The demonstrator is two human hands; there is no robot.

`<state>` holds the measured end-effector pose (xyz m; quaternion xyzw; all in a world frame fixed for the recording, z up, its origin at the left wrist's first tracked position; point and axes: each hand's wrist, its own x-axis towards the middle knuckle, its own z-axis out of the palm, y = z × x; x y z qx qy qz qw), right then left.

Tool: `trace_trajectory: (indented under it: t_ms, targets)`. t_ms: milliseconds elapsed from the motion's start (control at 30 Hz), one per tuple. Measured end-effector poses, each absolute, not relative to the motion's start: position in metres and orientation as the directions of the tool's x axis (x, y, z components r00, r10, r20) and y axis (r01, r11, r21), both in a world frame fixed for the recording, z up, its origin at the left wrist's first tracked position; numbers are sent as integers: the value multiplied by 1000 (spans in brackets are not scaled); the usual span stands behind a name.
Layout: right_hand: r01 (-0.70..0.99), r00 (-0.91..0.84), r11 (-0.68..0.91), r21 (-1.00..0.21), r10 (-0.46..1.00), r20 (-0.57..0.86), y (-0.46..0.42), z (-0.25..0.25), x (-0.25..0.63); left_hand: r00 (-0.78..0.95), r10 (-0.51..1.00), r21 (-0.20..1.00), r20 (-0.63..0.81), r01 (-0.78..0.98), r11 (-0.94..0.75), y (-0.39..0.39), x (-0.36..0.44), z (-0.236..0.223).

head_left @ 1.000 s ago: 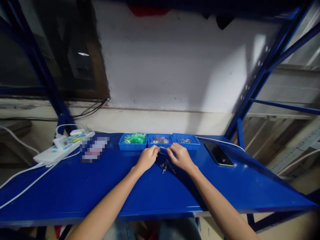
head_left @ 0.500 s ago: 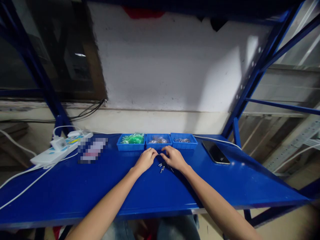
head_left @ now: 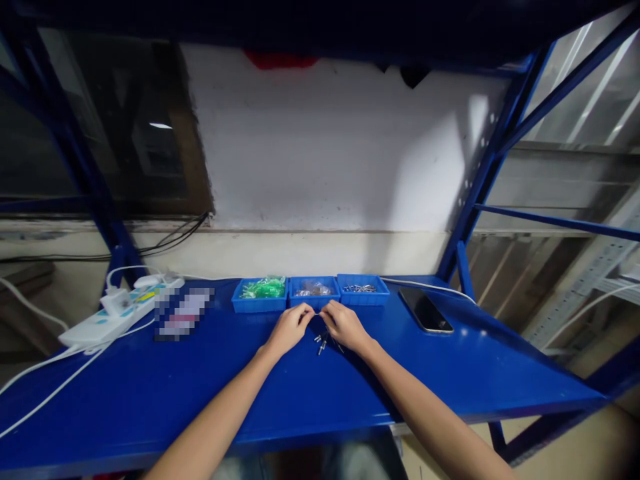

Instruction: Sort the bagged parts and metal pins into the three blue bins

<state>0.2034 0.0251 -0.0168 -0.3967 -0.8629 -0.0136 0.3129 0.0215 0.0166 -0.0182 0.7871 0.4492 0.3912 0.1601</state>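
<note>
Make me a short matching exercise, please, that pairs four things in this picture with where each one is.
1. thin piece
2. loose metal pins
3. green pieces
4. black phone

A. in the leftmost blue bin
B. held between the left hand and right hand
C. right of the rightmost bin
D. scattered by the right hand

Pairs: 1-B, 2-D, 3-A, 4-C

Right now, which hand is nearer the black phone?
Right. The right hand is to the left of the black phone, apart from it, with blue table between. The left hand is farther left, beyond the right hand.
</note>
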Motion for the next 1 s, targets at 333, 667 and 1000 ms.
trace_trajectory:
  t_ms: [333,667,1000]
  targets:
    - [745,-348,633,-207,635,690,33,8,219,298,859,606,415,614,-506,16,22,-16]
    - [871,49,321,-371,695,717,55,-4,235,574,776,331,261,702,-630,21,36,-14]
    - [656,-433,628,-418,767,474,25,-9,210,367,836,516,408,662,-543,25,23,-21]
